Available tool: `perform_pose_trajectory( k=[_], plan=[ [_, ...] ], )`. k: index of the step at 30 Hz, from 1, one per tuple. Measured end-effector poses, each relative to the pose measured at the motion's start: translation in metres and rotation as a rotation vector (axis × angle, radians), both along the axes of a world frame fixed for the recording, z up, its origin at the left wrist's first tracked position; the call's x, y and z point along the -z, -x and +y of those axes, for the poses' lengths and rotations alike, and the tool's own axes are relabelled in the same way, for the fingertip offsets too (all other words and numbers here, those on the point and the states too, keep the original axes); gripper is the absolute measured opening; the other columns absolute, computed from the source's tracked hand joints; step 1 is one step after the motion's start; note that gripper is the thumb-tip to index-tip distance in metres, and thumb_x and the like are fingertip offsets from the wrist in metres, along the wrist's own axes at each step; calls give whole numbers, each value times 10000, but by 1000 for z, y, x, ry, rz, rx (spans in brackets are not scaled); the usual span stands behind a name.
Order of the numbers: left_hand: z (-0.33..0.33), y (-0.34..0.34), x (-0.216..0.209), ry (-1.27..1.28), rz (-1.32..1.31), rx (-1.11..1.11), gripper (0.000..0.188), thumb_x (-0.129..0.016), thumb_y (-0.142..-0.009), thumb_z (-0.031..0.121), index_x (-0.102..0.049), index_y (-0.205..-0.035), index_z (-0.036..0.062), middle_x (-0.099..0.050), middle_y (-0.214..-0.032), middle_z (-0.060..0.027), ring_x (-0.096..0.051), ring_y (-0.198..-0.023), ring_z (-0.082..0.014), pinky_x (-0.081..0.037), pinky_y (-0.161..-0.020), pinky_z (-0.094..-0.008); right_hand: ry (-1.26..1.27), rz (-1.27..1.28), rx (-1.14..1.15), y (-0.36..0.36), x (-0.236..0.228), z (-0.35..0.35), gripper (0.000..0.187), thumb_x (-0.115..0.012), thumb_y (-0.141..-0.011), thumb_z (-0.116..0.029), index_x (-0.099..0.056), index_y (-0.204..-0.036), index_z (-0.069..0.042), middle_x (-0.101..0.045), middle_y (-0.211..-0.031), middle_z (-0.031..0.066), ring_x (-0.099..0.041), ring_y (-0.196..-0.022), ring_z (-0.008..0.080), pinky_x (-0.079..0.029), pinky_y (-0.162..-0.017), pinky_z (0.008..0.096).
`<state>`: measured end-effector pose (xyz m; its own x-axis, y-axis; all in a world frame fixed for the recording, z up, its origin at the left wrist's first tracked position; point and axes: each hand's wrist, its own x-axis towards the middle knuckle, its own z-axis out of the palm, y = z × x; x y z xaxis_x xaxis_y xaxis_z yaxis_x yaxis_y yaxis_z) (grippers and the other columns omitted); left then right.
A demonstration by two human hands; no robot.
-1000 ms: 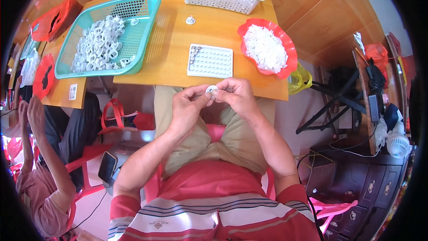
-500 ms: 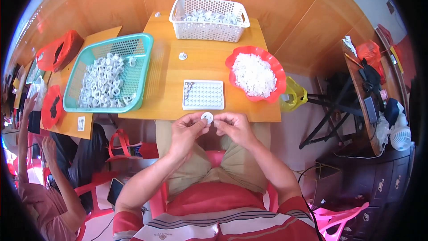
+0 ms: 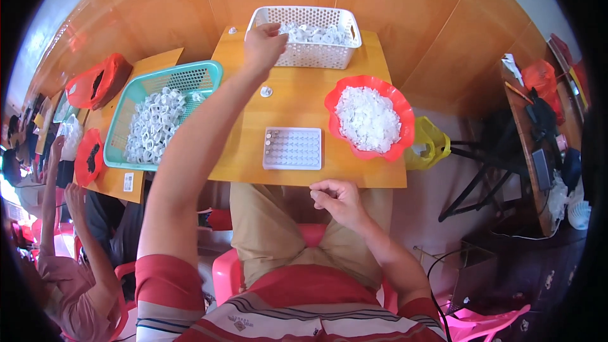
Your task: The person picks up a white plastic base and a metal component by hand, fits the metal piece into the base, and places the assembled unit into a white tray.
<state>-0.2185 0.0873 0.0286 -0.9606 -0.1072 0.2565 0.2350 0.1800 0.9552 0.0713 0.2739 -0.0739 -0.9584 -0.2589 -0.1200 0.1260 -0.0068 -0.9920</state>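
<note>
My left hand (image 3: 265, 43) reaches over the left end of a white perforated basket (image 3: 310, 57) at the back of the table. Its fingers are curled, and whether a piece is in them is hidden. Small white plastic parts (image 3: 313, 33) fill the basket's bottom. By the table's front edge, my right hand (image 3: 339, 201) is closed, thumb against forefinger; anything between them is too small to make out. Just beyond it lies a white tray (image 3: 292, 165) with rows of pockets. Several small round silvery pieces (image 3: 268, 141) sit in its left side.
A red scalloped bowl (image 3: 407, 114) of small white pieces stands to the right. On the left is a green basket (image 3: 218, 73) of white ring-like parts. One white part (image 3: 266, 92) lies mid-table, another (image 3: 232, 30) at the back. A co-worker's arm (image 3: 88, 234) shows far left.
My left hand has moved from the front edge to the white basket; the round white piece no longer shows between my hands. My right hand stays near the front edge, slightly right and lower.
</note>
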Motion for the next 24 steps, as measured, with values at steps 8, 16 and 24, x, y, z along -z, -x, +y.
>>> perform_pose_trajectory(
  k=[8,16,24],
  plan=[
    [-185,-59,36,547,-70,-254,324,-700,-784,169,-702,-1057,-4,-723,-917,-107,-696,-763,-180,-537,-708,-316,3,17,-28,2,-2,-4,172,-657,-888,-63,-680,-1032,28,-683,-837,31,-629,-687,78,-513,-617,219],
    [-254,-80,73,982,-123,-98,357,-713,-714,168,-717,-1056,64,-703,-988,-183,-676,-946,-334,-529,-857,-405,-42,-11,-40,-1,2,-16,181,-660,-893,-74,-674,-1040,32,-675,-822,44,-640,-676,93,-525,-612,226],
    [-240,-50,76,1142,-28,38,392,-685,-757,135,-657,-1143,74,-619,-1152,-186,-603,-1056,-379,-491,-903,-442,-62,-33,-96,-3,5,-20,185,-650,-902,-61,-664,-1058,36,-677,-824,46,-643,-678,95,-530,-623,226]
  ],
)
